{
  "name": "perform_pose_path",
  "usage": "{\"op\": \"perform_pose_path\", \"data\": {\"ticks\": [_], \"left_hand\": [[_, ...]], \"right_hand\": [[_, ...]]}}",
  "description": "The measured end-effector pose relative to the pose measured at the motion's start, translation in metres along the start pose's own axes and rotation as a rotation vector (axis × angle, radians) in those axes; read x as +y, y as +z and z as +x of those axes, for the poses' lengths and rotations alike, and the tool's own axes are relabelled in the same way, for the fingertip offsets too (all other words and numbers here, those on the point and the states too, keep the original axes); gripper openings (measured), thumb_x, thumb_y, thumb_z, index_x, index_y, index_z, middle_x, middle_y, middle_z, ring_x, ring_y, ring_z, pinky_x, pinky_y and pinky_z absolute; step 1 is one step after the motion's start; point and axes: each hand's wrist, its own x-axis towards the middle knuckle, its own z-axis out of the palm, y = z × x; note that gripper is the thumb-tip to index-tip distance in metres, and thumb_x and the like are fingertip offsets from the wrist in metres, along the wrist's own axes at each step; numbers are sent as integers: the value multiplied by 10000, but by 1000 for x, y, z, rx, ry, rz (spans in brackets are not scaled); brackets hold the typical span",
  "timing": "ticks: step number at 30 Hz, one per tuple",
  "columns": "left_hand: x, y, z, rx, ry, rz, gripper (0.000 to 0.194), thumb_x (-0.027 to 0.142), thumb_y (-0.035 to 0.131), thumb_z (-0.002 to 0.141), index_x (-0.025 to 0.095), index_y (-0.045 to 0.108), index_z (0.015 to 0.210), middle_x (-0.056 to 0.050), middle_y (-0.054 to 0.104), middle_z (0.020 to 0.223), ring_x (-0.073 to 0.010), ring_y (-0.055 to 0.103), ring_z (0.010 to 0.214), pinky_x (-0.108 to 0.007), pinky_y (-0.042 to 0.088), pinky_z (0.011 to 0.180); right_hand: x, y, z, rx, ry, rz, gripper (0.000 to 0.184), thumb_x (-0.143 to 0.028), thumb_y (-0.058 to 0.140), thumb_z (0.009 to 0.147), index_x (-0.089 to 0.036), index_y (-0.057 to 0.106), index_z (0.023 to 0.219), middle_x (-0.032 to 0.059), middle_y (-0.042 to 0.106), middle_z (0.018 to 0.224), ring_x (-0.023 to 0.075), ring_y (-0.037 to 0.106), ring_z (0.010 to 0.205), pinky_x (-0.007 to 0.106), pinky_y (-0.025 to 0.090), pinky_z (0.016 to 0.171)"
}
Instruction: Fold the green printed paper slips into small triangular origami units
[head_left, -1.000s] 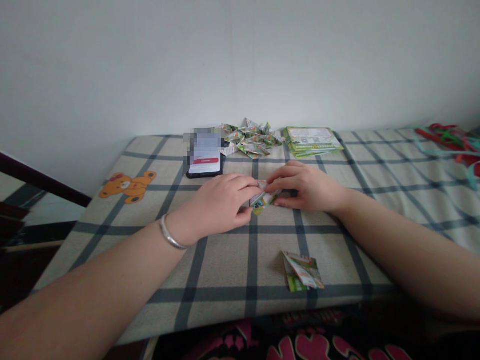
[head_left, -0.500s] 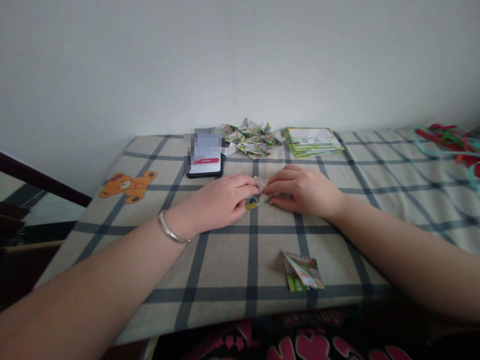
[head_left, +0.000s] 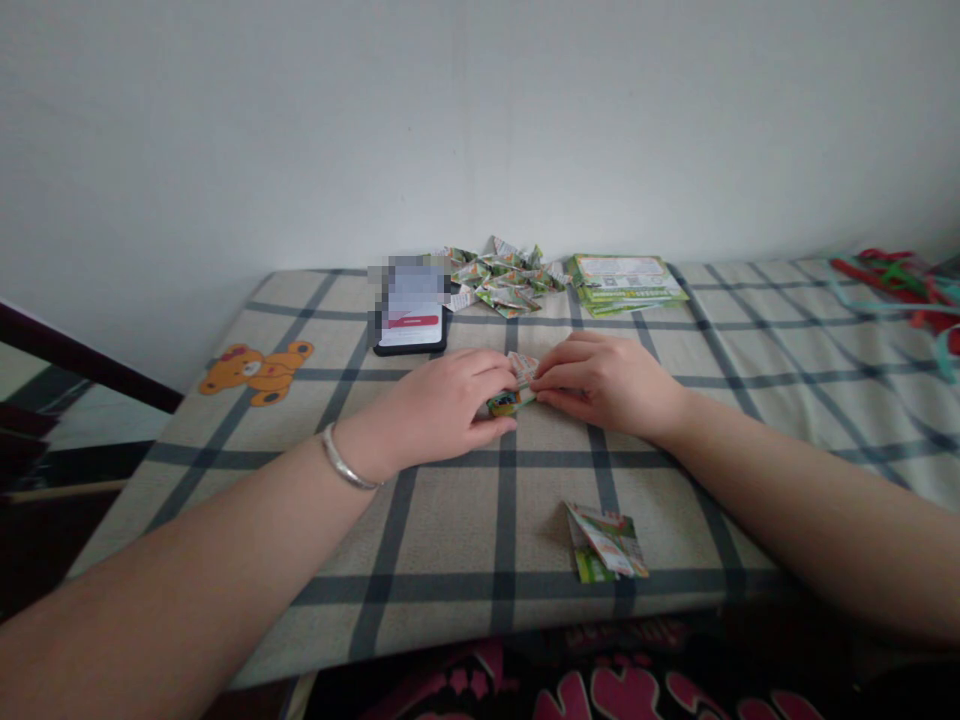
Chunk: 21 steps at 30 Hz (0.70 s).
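A small folded piece of printed paper (head_left: 522,372) lies between my hands near the middle of the table. My left hand (head_left: 450,400) grips its left side, the thumb stretched along the near edge. The fingertips of my right hand (head_left: 600,380) are pinched on its right side. Parts of the paper are hidden under the fingers. Closer to me, a second folded piece of printed paper (head_left: 609,543) rests on the cloth, one flap raised.
Beyond my hands are a pile of folded paper pieces (head_left: 510,280), a stack of printed green sheets (head_left: 626,280) and a phone (head_left: 410,318). A bear cutout (head_left: 259,372) lies left on the checked tablecloth (head_left: 442,530). Red and green items (head_left: 900,280) are at far right.
My left thumb has shifted toward me and stretches out along the paper. My right hand has moved very slightly to the right. The other things stay where they were.
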Motion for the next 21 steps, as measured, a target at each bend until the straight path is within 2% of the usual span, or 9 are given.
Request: {"op": "perform_pose_path", "data": {"ticks": [10,15,21], "left_hand": [[11,-2,4,-7,-82,99,196,239,585,889,111,658,1019,-125,665,1111,-251,614,1060,-422,507,966],[11,-5,5,10,-105,154,149,252,590,890,144,685,926,-88,681,1010,-245,609,1008,-422,505,920],[9,-3,4,22,-106,189,178,300,603,905,148,694,886,-71,663,919,-231,594,941,-391,504,852]], "right_hand": [[-5,-1,1,-45,50,-137,215,-229,517,932,-180,726,944,70,716,945,188,616,841,305,419,715],[-8,1,0,-28,66,-105,204,-226,519,918,-193,717,882,45,708,908,180,619,822,299,392,666],[-14,3,3,-25,76,-44,191,-206,517,900,-185,702,857,49,689,874,174,606,809,291,381,661]]}}
